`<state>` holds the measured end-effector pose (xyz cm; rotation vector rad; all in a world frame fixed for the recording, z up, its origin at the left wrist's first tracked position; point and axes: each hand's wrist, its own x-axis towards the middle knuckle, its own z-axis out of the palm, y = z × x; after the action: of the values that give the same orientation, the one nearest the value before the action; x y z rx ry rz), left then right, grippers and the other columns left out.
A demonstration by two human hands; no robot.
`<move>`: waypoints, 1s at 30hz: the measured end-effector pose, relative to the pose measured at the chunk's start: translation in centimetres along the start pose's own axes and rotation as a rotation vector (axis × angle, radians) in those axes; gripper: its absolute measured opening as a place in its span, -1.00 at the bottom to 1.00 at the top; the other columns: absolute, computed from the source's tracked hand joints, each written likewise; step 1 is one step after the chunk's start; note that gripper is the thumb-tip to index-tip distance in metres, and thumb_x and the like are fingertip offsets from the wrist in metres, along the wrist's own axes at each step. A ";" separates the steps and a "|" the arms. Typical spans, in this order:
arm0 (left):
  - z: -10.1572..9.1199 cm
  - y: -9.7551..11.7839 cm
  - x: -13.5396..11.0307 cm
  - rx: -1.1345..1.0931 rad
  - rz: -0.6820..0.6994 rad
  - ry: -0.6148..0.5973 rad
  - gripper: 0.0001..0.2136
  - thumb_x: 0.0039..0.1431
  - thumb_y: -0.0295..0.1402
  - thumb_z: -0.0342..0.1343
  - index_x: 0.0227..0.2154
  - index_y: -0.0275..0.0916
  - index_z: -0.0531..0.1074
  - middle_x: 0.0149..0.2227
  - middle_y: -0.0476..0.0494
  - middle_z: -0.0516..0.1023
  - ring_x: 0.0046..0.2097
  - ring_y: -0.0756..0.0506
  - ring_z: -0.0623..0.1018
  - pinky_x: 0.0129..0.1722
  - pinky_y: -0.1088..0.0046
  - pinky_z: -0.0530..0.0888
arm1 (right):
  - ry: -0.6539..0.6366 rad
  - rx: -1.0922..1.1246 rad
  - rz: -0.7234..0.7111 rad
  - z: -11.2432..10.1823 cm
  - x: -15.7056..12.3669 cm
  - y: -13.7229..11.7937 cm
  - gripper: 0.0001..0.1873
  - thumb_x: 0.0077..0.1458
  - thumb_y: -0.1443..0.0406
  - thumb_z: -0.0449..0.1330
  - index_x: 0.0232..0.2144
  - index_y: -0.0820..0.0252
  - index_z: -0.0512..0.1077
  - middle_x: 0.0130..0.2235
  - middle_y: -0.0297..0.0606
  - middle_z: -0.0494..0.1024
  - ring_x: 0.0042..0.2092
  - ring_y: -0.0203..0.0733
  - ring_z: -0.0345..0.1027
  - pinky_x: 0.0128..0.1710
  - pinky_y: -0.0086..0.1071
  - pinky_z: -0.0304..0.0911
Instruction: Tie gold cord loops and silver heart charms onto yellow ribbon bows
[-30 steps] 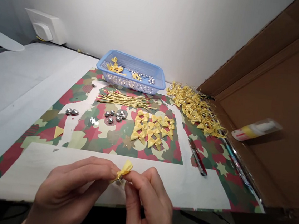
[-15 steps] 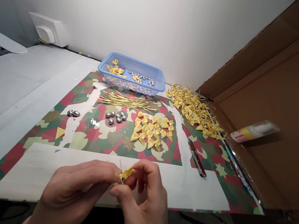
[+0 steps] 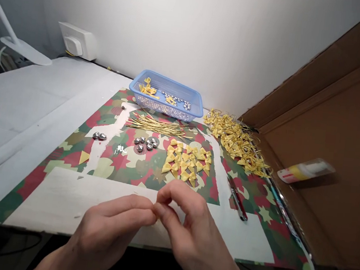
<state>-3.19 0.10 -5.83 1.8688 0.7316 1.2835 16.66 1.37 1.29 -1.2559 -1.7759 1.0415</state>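
Note:
My left hand (image 3: 114, 220) and my right hand (image 3: 185, 220) meet fingertip to fingertip above the white strip at the table's near side. Both are closed in a pinch around a small yellow ribbon bow, now almost wholly hidden by the fingers. Just beyond my right hand, several yellow bows (image 3: 190, 164) lie in rows on the patterned sheet (image 3: 121, 167). Left of them are small shiny silver bells (image 3: 149, 143), with more silver bells (image 3: 99, 136) farther left. Gold twist ties (image 3: 158, 126) lie in a bundle behind.
A blue basket (image 3: 169, 111) at the back holds yellow bows and silver bells. To its right is a heap of finished-looking bows with ties (image 3: 234, 141). A craft knife (image 3: 238, 198), a cardboard wall (image 3: 328, 113) and a clear-capped bottle (image 3: 304, 171) are on the right.
My fingers have closed together at the tips, covering the bow, bell and tie that showed between them before. The camera view has shifted slightly, moving the table's things right in the picture.

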 end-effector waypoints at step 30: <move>-1.1 0.8 2.5 -0.473 -0.592 0.065 -0.87 0.31 -0.35 0.32 -0.36 -0.18 0.71 -0.41 -0.11 0.71 -0.35 -0.10 0.69 -0.28 0.47 0.66 | 1.030 0.251 -0.124 -13.2 1.0 9.0 -0.62 0.06 0.15 0.53 -0.27 0.14 0.42 -0.42 -0.53 0.46 -0.57 -0.49 0.14 -0.12 -0.25 0.61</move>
<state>-3.37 1.87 -3.59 1.1205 0.8453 1.0155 31.48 6.90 -1.15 -1.1761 -0.8765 0.3739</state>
